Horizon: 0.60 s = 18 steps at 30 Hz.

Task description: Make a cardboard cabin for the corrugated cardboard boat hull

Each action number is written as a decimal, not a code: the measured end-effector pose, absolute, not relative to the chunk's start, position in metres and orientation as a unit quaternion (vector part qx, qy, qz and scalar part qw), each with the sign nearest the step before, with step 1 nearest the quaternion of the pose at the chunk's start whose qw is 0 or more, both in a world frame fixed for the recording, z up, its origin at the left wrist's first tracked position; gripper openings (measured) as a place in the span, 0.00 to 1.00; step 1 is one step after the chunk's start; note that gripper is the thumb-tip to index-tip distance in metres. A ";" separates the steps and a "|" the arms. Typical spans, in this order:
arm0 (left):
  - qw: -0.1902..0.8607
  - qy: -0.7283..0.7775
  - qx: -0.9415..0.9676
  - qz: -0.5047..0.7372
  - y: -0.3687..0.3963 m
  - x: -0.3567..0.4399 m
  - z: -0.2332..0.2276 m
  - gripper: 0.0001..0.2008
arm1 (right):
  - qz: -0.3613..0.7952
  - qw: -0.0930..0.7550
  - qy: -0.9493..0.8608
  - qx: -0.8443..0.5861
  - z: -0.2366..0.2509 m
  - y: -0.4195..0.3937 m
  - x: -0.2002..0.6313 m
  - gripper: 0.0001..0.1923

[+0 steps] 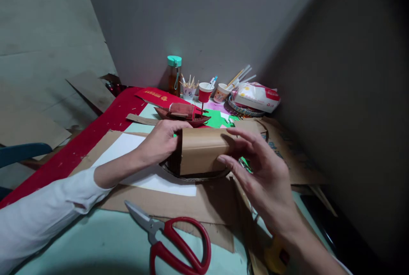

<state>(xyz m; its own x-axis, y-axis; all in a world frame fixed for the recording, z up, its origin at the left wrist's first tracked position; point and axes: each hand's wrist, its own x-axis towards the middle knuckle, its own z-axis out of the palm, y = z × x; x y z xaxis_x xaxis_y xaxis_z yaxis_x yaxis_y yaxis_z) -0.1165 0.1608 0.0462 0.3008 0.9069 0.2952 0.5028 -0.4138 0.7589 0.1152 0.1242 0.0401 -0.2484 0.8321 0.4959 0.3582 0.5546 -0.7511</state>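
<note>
A curved piece of brown cardboard (204, 151) arches like a roof over a small dark cardboard boat (174, 165) in front of me. My left hand (168, 136) grips the boat's left end; its fingertips are partly hidden behind the cardboard. With thumb and fingers, my right hand (258, 160) holds the right edge of the curved cardboard. Both pieces are held above a white sheet of paper (175, 185) and a flat cardboard sheet (137, 198). Behind them sits a finished-looking reddish-brown model boat (182, 113) with a canopy.
Red-handled scissors (182, 241) lie blades-apart near the front edge. At the back stand a bottle (174, 76), a cup of toothpicks (189, 91), a red cup (205, 94) and a cup of sticks (221, 94). A tissue pack (255, 96) lies right. Something yellow (276, 256) sits under my right forearm.
</note>
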 end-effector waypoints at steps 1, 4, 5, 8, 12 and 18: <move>0.266 0.470 0.760 0.361 0.162 -0.118 0.044 0.14 | 0.225 0.457 -0.765 -0.394 0.038 0.122 0.114 0.22; 0.233 0.481 0.769 0.349 0.167 -0.120 0.037 0.14 | 0.128 0.427 -0.816 -0.368 0.031 0.118 0.112 0.21; 0.226 0.482 0.773 0.345 0.168 -0.121 0.035 0.13 | 0.100 0.419 -0.826 -0.363 0.029 0.118 0.112 0.21; 0.214 0.477 0.785 0.331 0.167 -0.119 0.030 0.12 | 0.077 0.400 -0.839 -0.361 0.024 0.117 0.116 0.20; 0.207 0.476 0.793 0.318 0.164 -0.117 0.029 0.13 | 0.086 0.374 -0.845 -0.373 0.023 0.117 0.120 0.21; 0.211 0.467 0.799 0.315 0.164 -0.114 0.028 0.12 | 0.064 0.367 -0.857 -0.356 0.025 0.117 0.124 0.23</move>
